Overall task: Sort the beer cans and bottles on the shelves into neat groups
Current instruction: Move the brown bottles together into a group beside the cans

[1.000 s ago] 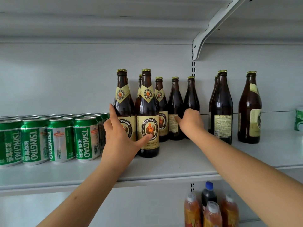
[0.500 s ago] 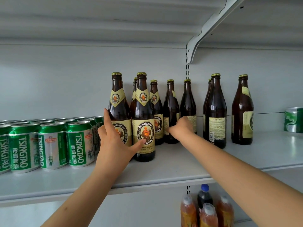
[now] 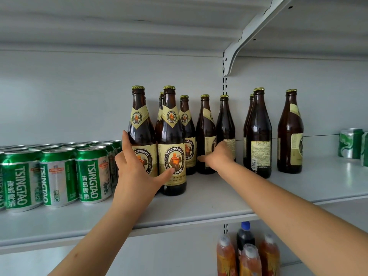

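Brown Franziskaner beer bottles stand grouped mid-shelf. My left hand (image 3: 137, 172) wraps the lower part of the front left bottle (image 3: 140, 124), its thumb lying across the label of the front bottle beside it (image 3: 173, 140). Farther back, my right hand (image 3: 218, 156) grips a bottle (image 3: 206, 124) whose labels are turned sideways; another bottle (image 3: 225, 120) stands just right of it. Two more bottles (image 3: 258, 136) and a single one (image 3: 290, 132) stand apart to the right, back labels facing out. Green Tsingtao cans (image 3: 57, 176) sit in rows at the left.
The white shelf board (image 3: 199, 212) has bare surface in front of the bottles and at the right. Two green cans (image 3: 350, 143) stand at the far right edge. A shelf bracket (image 3: 239, 48) hangs overhead. Orange drink bottles (image 3: 249, 259) stand on the shelf below.
My right hand moved left from the rightmost back bottle to the one beside it, and that bottle turned so its label shows sideways. My left hand stayed on the front left bottle.
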